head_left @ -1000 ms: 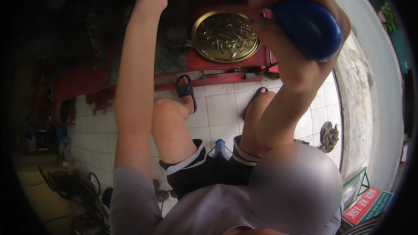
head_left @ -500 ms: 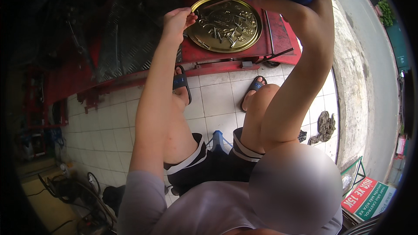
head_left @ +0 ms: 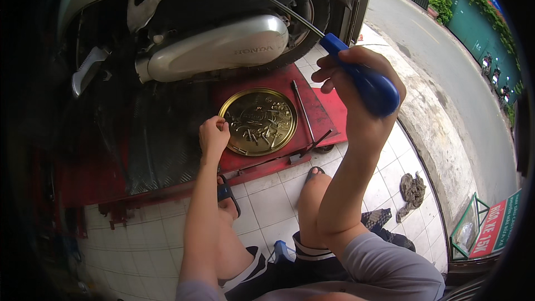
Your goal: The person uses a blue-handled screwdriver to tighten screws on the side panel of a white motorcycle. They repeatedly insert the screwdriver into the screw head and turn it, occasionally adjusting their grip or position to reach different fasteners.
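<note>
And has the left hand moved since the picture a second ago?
Yes. Judged against the round gold tray, the left hand has come closer, rightward and down the picture, and is now at the tray's left rim.

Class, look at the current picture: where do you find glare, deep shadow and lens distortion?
Head view: light glints off the tray and the silver cover; head view: deep shadow swallows the platform's left end; head view: the tiled floor's right edge bows, fisheye-fashion.

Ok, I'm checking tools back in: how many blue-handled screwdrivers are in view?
1: a blue-handled screwdriver, held in the right hand. Any others may be hidden.
</note>
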`<control>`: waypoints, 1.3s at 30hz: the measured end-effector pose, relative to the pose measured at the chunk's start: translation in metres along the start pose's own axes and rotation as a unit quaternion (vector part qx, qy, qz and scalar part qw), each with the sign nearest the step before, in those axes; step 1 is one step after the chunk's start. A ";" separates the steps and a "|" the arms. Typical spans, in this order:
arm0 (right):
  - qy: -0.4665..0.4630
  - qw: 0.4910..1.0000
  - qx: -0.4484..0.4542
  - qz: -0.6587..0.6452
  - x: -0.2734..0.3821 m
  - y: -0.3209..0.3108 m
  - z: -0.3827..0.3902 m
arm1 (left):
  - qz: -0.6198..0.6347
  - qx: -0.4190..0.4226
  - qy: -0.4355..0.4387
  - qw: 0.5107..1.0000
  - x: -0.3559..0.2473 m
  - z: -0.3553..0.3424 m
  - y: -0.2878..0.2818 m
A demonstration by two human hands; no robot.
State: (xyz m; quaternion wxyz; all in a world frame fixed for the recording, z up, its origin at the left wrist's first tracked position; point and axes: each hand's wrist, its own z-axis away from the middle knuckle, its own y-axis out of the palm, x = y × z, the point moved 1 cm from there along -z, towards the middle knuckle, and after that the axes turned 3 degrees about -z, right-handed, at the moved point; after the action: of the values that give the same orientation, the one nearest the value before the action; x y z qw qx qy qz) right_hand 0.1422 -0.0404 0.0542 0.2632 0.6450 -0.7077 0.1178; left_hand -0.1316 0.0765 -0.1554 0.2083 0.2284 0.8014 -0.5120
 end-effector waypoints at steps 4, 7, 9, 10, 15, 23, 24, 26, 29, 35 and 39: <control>-0.039 0.997 -0.056 0.028 0.001 -0.009 -0.002 | 0.002 -0.016 0.055 0.998 -0.004 0.003 0.002; -0.012 0.995 -0.093 0.023 -0.001 -0.007 -0.005 | 0.019 -0.028 0.074 0.997 -0.004 0.004 0.007; 0.008 0.993 -0.115 0.005 -0.010 -0.009 -0.007 | 0.037 -0.034 0.088 0.995 -0.006 0.006 0.013; 0.009 0.993 -0.119 0.024 -0.012 -0.011 -0.006 | 0.050 -0.026 0.080 0.995 -0.011 0.006 0.014; 0.036 0.986 -0.147 0.066 -0.004 -0.019 -0.002 | 0.117 -0.002 0.062 0.991 -0.047 0.011 0.012; 0.011 0.988 -0.146 0.041 -0.017 -0.020 -0.008 | 0.108 0.009 0.096 0.989 -0.057 0.011 0.028; -0.007 0.988 -0.149 0.034 -0.018 -0.020 -0.009 | 0.109 0.007 0.101 0.989 -0.060 0.011 0.029; -0.013 0.989 -0.146 0.027 -0.019 -0.017 -0.014 | 0.112 0.013 0.102 0.988 -0.064 0.014 0.028; 0.001 0.990 -0.131 0.055 -0.023 -0.015 -0.023 | 0.127 0.022 0.097 0.987 -0.063 0.013 0.026; -0.004 0.990 -0.092 0.107 -0.032 -0.014 -0.031 | 0.166 0.022 0.097 0.981 -0.068 0.010 0.025; -0.025 0.985 -0.091 0.147 -0.042 -0.008 -0.032 | 0.176 0.011 0.102 0.979 -0.067 0.006 0.027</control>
State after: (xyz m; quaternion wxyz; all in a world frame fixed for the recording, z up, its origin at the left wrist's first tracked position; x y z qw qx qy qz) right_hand 0.1583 0.0100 0.0577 0.2827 0.5100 -0.8090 0.0739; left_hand -0.0612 0.0710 -0.1395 0.2096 0.4189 0.7602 -0.4502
